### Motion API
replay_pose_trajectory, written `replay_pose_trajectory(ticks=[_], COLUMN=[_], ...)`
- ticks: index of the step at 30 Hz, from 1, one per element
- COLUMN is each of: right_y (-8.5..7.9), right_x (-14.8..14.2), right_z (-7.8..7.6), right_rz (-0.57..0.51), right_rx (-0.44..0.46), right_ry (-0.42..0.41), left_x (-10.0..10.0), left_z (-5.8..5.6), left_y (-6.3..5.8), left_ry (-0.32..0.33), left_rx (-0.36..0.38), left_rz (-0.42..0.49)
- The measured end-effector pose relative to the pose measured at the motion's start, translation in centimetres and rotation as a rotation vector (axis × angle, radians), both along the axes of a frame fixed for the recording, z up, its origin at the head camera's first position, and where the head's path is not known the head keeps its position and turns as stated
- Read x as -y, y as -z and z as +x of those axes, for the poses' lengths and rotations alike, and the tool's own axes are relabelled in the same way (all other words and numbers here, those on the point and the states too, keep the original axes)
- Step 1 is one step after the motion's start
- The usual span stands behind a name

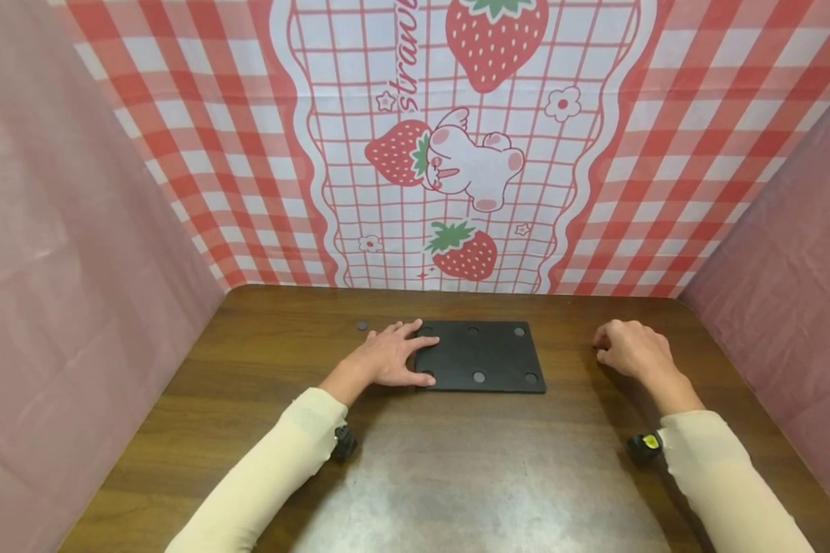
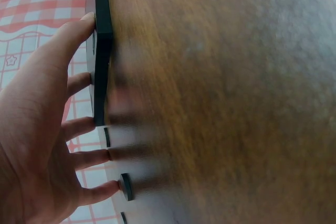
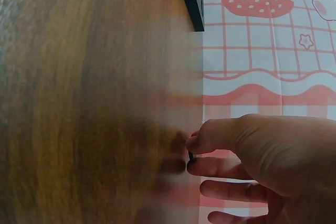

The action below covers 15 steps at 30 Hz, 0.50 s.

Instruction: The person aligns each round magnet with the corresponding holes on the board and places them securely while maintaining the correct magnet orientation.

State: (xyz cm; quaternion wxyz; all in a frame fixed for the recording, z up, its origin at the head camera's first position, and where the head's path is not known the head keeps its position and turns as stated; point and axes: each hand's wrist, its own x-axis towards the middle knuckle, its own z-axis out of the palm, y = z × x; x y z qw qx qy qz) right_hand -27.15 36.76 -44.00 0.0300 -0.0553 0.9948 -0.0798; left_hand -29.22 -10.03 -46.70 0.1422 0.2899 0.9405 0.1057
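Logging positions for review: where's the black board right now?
In the head view, the black board lies on the wooden table near the patterned backdrop, left of the right hand, its left end touched by the left hand.

Tabletop (image 1: 270,338) of brown wood grain, pale light (image 1: 449,484) reflected on its near part, red-and-white checked cloth (image 1: 228,100) with printed strawberries (image 1: 466,257) behind, pinkish cloth (image 1: 83,269) at both sides.

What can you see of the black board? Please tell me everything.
The black board is a rectangular slab with a dull surface, perhaps plastic. Round spots line its two long sides; some look grey, others dark, and the left ones are partly covered. It lies flat on the brown table, long sides running left to right. The left hand touches its left end.
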Motion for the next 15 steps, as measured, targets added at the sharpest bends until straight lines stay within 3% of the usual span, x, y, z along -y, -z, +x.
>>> replay_pose_trajectory(ticks=[4, 5, 15], right_y=[-0.27, -0.35, -0.74], right_x=[0.06, 0.08, 0.28], right_z=[-0.10, -0.11, 0.08], right_rz=[-0.002, -0.004, -0.027], right_rx=[-0.015, -0.018, -0.037], right_ry=[-0.008, -0.009, -0.022], left_x=[-0.09, -0.35, -0.42], left_z=[0.06, 0.64, 0.60], left_y=[-0.02, -0.93, -0.72], left_ry=[-0.005, -0.016, -0.017], left_rx=[-0.008, 0.009, -0.004], left_rz=[-0.005, -0.008, -0.026])
